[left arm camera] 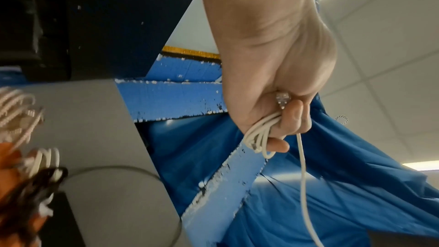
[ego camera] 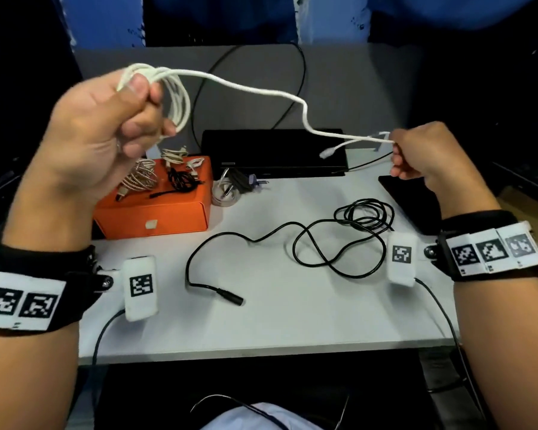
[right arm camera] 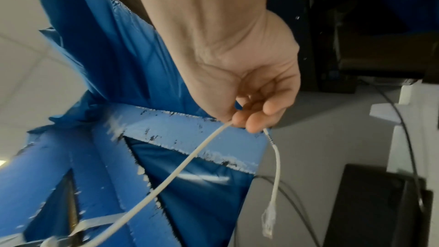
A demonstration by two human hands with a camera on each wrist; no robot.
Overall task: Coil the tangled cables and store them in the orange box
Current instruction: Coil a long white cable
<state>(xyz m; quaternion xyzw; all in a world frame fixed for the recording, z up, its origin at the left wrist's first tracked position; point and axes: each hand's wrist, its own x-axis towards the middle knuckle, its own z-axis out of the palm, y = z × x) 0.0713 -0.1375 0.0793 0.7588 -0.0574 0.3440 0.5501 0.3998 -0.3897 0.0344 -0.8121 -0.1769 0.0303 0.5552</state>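
Note:
My left hand is raised above the table and grips a coil of white cable; in the left wrist view the coil sits under my curled fingers with a clear plug end by the thumb. The loose strand runs right to my right hand, which pinches it near its end. The free plug dangles below that hand. The orange box stands at the left with several coiled cables on it. A tangled black cable lies on the white table.
A black device stands behind the box, with a thin black wire looping up the grey back panel. Small adapters and a clear coil lie right of the box. A dark flat slab lies at the table's right edge.

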